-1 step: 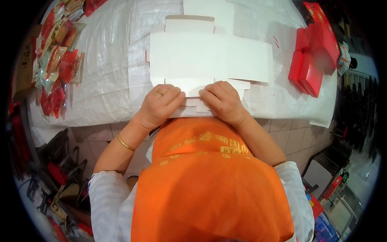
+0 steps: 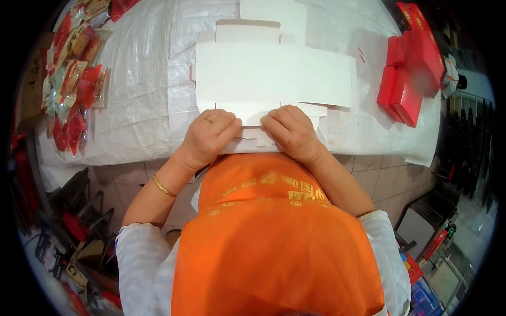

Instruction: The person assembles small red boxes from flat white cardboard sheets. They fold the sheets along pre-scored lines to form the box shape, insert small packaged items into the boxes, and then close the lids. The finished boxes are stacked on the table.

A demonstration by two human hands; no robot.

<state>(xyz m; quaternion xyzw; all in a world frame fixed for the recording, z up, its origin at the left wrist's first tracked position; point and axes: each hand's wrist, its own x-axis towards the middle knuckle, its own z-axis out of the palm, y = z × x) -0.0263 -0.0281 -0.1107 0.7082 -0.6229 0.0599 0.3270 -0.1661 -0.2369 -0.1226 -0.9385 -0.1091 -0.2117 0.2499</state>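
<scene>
— Where is the flat white carton blank [image 2: 274, 73]?

— Spread on the table [image 2: 142, 105], its near flaps at the table's near edge, extending away from both hands.

— And the hands?

— The left hand [image 2: 210, 138] and right hand [image 2: 291, 131] sit side by side, nearly touching, fingers curled and pressing down on the near flaps.

— Anything else?

— Red boxes [image 2: 408, 73] at the right edge, red snack packets [image 2: 76, 79] along the left edge.
</scene>
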